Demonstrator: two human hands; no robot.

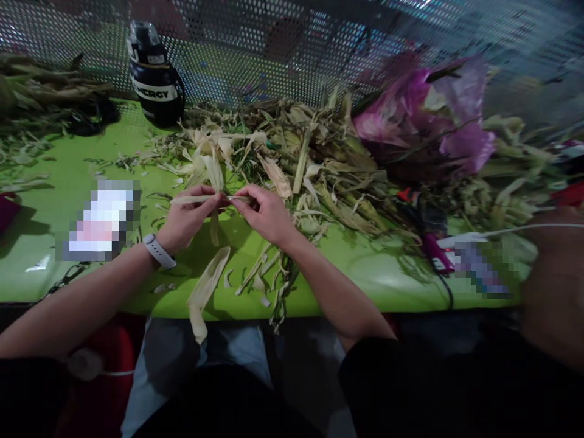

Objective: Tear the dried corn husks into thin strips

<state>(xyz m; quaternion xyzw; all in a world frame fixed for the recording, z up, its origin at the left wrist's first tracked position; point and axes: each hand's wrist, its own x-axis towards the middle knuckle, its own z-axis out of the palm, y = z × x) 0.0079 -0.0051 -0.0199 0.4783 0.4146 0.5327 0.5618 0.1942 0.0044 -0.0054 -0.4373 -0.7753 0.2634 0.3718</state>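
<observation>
Over the green tabletop (173, 286) my two hands meet at the fingertips. My left hand (189, 216) pinches a pale strip of corn husk (194, 199), whose end sticks out to the left past the fingers. Fingers and thumb of my right hand (264, 213) are closed on the same husk work, close against the left fingertips. Another husk piece (213, 173) stands up behind the left fingers, and part of it hangs below them. The exact join between the fingertips is too small to make out. A loose wide husk (207, 289) lies below, its end over the table edge.
A heap of dried husks (292, 140) spreads behind my hands. Further back stand a dark bottle (157, 85) and a perforated metal screen (255, 48). A pink plastic bag (424, 121) lies right. A blurred phone-like rectangle (103, 219) is at left. Another person's arm (554, 286) shows at right.
</observation>
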